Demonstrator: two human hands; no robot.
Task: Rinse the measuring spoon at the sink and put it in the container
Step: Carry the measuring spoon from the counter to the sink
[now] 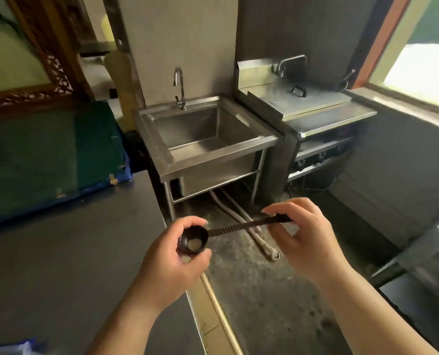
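Here you carry the measuring spoon (228, 230) level between both hands, left hand (180, 254) cupping the bowl, right hand (297, 231) with its grip pinched on the handle, likely to keep residue in, sink (200, 129) well ahead

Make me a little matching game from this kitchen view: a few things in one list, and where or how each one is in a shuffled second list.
Things:
1. measuring spoon
2. faucet
3. sink
4. pipes

Descriptions:
A. lying on the floor under the sink
B. held between both hands, left hand at the bowl, right hand at the handle
C. steel basin, nothing visible inside
D. curved spout, no water visibly running

Pairs: 1-B, 2-D, 3-C, 4-A
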